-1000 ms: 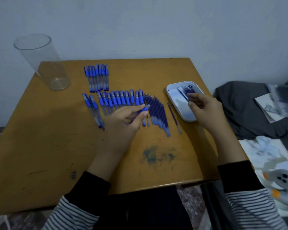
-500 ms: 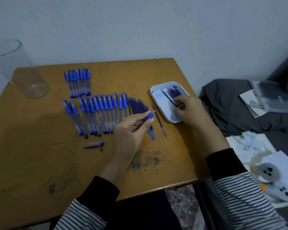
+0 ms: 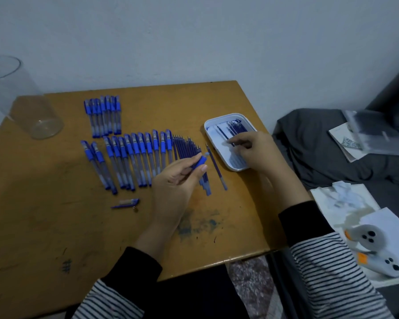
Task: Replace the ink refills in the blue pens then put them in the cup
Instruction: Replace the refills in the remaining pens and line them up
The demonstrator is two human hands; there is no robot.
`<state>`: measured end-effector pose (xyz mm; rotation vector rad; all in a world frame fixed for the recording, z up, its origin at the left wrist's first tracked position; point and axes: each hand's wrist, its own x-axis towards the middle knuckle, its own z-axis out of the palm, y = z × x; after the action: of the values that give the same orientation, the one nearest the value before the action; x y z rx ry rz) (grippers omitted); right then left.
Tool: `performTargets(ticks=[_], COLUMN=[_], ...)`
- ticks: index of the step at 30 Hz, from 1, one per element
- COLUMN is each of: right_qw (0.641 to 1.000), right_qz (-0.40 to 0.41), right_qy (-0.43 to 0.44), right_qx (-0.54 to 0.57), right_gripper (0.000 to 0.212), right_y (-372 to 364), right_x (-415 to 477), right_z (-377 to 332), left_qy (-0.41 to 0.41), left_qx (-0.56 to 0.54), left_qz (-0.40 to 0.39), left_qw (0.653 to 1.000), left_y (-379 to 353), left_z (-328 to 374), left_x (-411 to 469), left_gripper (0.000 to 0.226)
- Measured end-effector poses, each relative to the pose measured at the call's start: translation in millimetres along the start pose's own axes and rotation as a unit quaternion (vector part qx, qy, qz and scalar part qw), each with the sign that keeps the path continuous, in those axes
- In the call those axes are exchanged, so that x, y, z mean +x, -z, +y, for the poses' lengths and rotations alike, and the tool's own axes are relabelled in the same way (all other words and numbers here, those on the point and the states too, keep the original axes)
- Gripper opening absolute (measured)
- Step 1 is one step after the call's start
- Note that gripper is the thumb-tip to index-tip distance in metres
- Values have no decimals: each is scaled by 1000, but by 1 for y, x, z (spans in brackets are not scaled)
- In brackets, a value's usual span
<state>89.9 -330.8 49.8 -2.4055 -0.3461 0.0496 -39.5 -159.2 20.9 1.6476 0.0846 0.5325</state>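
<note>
- standing upright at the table's (image 3: pixel 44 226) ten o'clock corner: the clear cup (image 3: pixel 23 104).
- blue pens (image 3: pixel 129 157) lie in two rows toward twelve o'clock.
- left hand (image 3: pixel 177 180) pinches a pen barrel (image 3: pixel 199 161), its end pointing to one o'clock.
- right hand (image 3: pixel 256 150) reaches to the refills (image 3: pixel 236 127) in the white tray (image 3: pixel 234 168) at two o'clock; cannot tell its grip.
</note>
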Motion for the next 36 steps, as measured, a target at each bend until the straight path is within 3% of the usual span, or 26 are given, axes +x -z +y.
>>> performTargets(ticks=[5,8,11,14,28,36], right_qw=[976,928,858,824,853,904], right_qz=[9,42,91,120,122,118], right_qy=[-12,-21,-32,-38,-17,134], right_qx=[217,370,504,553,507,387], right_gripper=[29,30,24,20,18,12], right_y=[1,-7,-18,-26,-34,-26], right_x=[-15,-26,-36,-39,-38,-48], right_z=[-13,-24,-36,-43,-53,-58], left_qy=[-7,-4,3,12,12,-11], left_qx=[2,-4,-16,-23,-44,-37], left_qz=[6,15,20,22,22,23], left_qw=[1000,1000,1000,999,999,999], left_y=[0,0,0,0,1,1], left_z=[1,2,3,3,2,1], left_x=[0,1,-1,-1,-1,-1], left_gripper=[34,32,31,31,32,29])
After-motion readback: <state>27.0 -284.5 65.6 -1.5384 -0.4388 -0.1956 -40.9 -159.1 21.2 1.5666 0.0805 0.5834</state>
